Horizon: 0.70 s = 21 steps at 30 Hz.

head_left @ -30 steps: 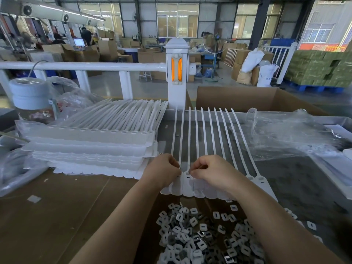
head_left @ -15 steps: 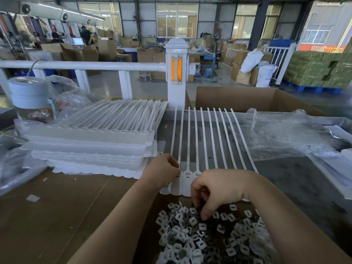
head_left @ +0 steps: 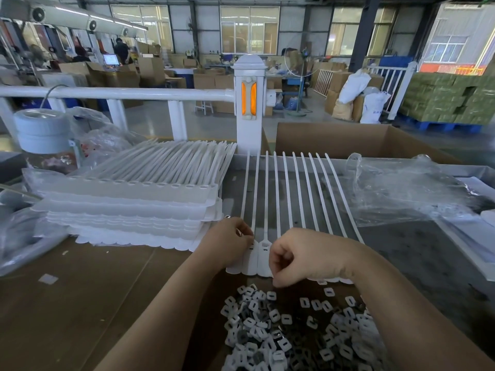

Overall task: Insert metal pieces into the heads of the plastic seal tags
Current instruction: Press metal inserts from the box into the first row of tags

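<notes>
Beneath both forearms, a brown worktable (head_left: 80, 303). Beyond the hands, a white railing (head_left: 120, 93) with a post bearing an orange reflector (head_left: 248, 96), and an open cardboard box (head_left: 348, 140) just behind the strap tips. Left of the left hand, a tall stack of white seal tag sheets (head_left: 134, 202), heads toward the near edge, straps fanning away. Right of the right hand, crumpled clear plastic bags (head_left: 401, 188) on the grey surface. Further left of the stack, rolls of white tape (head_left: 42, 129) atop a jar.

Directly under the hands, one strip of plastic seal tags (head_left: 267, 199), straps running away from the body, joined heads (head_left: 258, 259) lying between and below the knuckles. Below the right wrist and nearer the body, a heap of small metal pieces (head_left: 281, 333), white and grey squares with slots.

Left hand (head_left: 230, 245) curled, fingertips pressed on the leftmost heads of the strip, steadying them. Right hand (head_left: 297, 255) curled in a loose fist just beside the visible heads, thumb and forefinger drawn together as in a pinch; whether a metal piece sits between them, cannot tell.
</notes>
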### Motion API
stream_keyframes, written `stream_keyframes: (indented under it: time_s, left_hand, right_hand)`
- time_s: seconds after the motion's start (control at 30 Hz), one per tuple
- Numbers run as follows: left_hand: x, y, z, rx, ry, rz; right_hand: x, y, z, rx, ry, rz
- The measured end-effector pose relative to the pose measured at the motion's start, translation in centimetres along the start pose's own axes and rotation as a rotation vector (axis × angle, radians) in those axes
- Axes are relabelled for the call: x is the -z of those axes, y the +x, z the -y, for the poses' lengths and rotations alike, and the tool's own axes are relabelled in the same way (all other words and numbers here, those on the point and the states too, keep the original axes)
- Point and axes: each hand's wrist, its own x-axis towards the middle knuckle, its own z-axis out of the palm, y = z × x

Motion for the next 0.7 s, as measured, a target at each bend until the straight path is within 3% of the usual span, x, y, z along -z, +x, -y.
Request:
stream_keyframes:
  time_s: [0.4,0.6,0.7]
  left_hand:
    - [-0.2,-1.0,-0.4,-0.102,-0.11,-0.093]
    - [0.0,-1.2,-1.0,-0.107,-0.245,-0.058]
    - [0.3,-1.4,-1.2,-0.12,-0.269,-0.007]
  right_hand:
    - [-0.2,0.3,-0.9,-0.015,0.134,-0.084]
    - [-0.5,1.0,-1.2,0.003,0.168,-0.544]
    - [-0.7,1.3,-1.3,0.042,0.142,-0.698]
